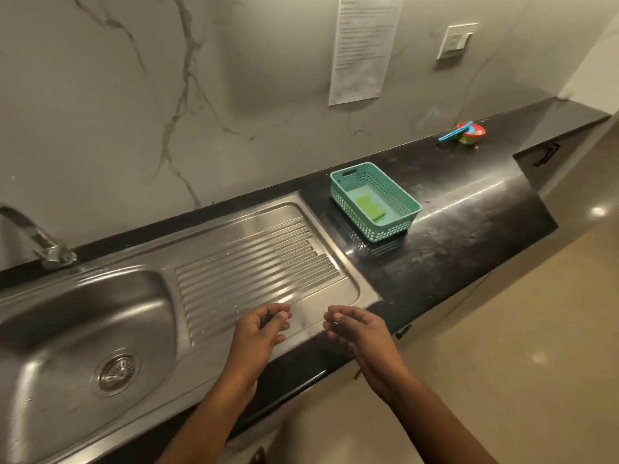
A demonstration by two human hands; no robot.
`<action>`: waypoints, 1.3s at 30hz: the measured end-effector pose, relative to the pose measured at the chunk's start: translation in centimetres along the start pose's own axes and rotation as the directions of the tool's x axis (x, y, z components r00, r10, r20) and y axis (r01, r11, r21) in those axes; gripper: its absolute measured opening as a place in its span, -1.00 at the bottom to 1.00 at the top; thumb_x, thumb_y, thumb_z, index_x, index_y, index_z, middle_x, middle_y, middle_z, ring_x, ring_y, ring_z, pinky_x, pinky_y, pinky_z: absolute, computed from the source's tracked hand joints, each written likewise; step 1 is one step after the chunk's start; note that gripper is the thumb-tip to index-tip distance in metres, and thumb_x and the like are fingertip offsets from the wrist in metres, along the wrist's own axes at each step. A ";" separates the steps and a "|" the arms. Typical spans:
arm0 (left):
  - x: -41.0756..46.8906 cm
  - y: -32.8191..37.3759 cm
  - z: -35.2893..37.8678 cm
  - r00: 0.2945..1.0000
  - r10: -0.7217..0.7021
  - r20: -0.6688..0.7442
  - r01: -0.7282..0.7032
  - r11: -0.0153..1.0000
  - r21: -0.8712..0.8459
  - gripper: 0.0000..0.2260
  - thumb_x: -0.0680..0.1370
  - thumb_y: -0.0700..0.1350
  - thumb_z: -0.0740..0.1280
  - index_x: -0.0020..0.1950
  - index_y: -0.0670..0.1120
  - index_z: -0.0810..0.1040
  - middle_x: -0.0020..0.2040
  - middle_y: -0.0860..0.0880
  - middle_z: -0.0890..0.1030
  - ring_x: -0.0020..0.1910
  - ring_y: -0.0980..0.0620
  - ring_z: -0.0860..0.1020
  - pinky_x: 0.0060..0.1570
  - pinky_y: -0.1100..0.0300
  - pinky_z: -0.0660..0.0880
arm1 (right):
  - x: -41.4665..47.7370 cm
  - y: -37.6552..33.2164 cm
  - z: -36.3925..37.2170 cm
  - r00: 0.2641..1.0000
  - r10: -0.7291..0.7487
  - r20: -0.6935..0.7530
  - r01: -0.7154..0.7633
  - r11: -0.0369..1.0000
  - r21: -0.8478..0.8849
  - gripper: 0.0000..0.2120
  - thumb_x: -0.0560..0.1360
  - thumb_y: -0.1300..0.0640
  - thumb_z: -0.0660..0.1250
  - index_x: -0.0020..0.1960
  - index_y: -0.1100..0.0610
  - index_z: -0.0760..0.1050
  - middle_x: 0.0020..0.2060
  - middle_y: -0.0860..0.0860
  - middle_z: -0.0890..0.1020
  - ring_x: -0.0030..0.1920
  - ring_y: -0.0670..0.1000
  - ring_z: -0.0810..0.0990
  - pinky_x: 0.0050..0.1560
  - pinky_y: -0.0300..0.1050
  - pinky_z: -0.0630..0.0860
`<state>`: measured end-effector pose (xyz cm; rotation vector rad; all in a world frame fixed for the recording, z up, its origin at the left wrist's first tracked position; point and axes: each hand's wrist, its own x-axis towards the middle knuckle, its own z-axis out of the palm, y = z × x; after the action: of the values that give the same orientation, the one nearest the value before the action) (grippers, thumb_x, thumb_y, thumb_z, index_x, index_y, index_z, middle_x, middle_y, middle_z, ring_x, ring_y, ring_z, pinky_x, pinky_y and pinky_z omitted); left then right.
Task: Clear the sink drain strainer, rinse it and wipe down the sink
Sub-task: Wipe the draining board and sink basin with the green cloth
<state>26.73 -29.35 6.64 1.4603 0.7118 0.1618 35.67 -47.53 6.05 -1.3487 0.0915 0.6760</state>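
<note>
A steel sink basin (50, 329) fills the lower left, with the round drain strainer (118, 370) seated in its floor. The ribbed steel drainboard (254, 259) runs to its right. My left hand (259, 333) hovers over the drainboard's front edge, fingers loosely curled and holding nothing. My right hand (356, 329) hangs beside it over the black counter's front edge, fingers curled inward and apart, also holding nothing. A green scrub pad (370, 207) lies inside a teal perforated basket (398, 192) on the counter beyond the drainboard.
A chrome tap (40, 241) stands behind the basin at the far left. The black counter (469, 229) carries a small red and green bowl (470, 132) with a blue utensil at the back right. A paper sheet (365, 48) and a wall switch (457, 40) are on the marble wall.
</note>
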 end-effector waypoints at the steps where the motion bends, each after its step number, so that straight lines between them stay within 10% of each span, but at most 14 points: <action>1: 0.3 0.1 0.8 1.000 -0.002 0.011 0.002 1.000 0.014 -0.84 0.65 -0.17 0.35 0.16 -0.03 0.69 0.10 -0.04 0.73 0.11 -0.02 0.69 0.16 0.07 0.62 | 0.3 -0.2 -0.9 1.000 0.003 -0.025 -0.003 1.000 0.006 -0.82 0.63 0.29 0.32 0.16 0.25 0.66 0.05 0.21 0.73 0.18 0.24 0.67 0.22 0.04 0.62; 25: 13.1 3.2 8.5 0.997 -0.075 -0.036 0.074 0.997 -0.029 -0.86 0.64 -0.14 0.37 0.12 -0.01 0.71 0.10 -0.03 0.74 0.13 -0.03 0.68 0.11 0.05 0.60 | 23.7 -17.7 -4.8 0.978 -0.209 -0.009 0.192 0.916 -0.352 -0.81 0.55 0.41 0.36 0.10 0.23 0.65 0.02 0.18 0.72 -0.01 0.05 0.68 0.05 -0.05 0.64; 39: 13.8 4.0 11.6 0.926 -0.138 -0.352 0.081 0.982 -0.172 -0.85 0.64 -0.22 0.35 0.10 -0.06 0.71 0.04 -0.07 0.76 0.08 -0.06 0.70 -0.05 0.13 0.62 | 39.1 -18.0 -8.5 0.994 -0.100 0.034 0.054 0.202 -0.978 -0.49 0.44 0.09 0.54 0.31 0.21 0.49 0.19 0.18 0.63 0.19 0.21 0.61 0.15 0.00 0.54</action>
<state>44.98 -31.49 5.05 1.2494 1.0563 0.4002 78.90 -41.00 2.46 -2.6379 -0.4994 0.6074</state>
